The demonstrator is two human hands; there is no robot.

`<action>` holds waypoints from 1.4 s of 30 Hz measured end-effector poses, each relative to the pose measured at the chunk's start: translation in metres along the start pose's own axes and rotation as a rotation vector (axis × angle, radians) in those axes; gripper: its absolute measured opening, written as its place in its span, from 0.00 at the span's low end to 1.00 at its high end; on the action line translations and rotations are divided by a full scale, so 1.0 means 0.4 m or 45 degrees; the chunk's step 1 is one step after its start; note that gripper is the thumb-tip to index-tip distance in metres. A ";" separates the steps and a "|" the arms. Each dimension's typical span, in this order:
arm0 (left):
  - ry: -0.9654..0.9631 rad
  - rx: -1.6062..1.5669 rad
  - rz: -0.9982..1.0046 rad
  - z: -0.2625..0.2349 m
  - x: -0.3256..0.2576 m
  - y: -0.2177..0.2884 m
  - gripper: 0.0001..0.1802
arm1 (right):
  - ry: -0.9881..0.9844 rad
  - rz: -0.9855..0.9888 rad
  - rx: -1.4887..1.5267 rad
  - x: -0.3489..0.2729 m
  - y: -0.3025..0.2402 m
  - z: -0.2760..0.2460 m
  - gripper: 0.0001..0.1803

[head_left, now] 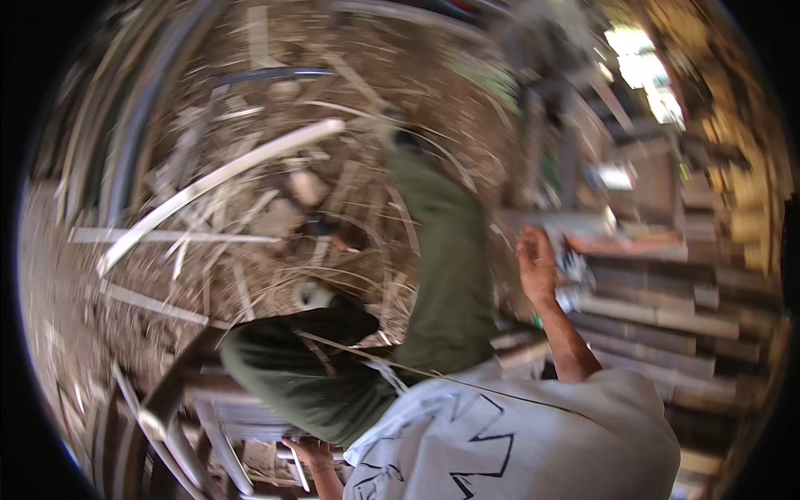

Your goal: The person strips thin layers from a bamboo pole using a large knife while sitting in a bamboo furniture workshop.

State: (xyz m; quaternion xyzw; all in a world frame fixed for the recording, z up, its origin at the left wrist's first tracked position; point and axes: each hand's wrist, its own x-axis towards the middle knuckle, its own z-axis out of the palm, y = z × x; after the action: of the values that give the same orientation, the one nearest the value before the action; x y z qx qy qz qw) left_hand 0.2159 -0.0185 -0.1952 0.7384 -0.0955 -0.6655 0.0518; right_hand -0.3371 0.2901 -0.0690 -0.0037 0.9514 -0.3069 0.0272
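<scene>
My right hand (536, 254) is raised to the right of my knees, beside a stack of wooden pieces. Its fingers point away from me, loosely stretched, and nothing shows in them. My left hand (310, 452) is low at the bottom edge, beside my bent left leg. A short pale strip (299, 472) shows right by its fingers. Blur hides whether the hand grips this strip or only rests against the seat edge. A long thin cane-like strip (367, 354) lies across my lap and over my white shirt.
A long pale wooden strip (217, 187) lies on the littered dirt floor at left, among shavings and offcuts. Stacked wooden pieces (642, 333) stand close on my right. A wooden frame (171, 437) is at lower left. Long poles (137, 108) run along the far left.
</scene>
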 end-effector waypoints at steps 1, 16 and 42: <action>0.058 0.095 0.014 0.035 -0.032 0.013 0.43 | -0.005 0.193 -0.273 -0.100 0.193 -0.105 0.14; -0.036 0.974 0.095 0.363 -0.151 0.089 0.40 | 0.407 1.627 -0.093 -1.132 0.684 -0.064 0.37; 0.026 1.114 0.076 0.367 -0.136 0.111 0.38 | 0.063 1.640 -0.132 -1.060 0.482 -0.086 0.42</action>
State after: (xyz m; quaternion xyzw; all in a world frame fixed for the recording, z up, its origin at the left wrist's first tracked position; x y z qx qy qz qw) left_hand 0.0617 -0.0428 -0.1491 0.6944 -0.3890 -0.5532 -0.2457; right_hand 0.0864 0.4768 -0.1326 0.5737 0.7770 -0.1826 0.1839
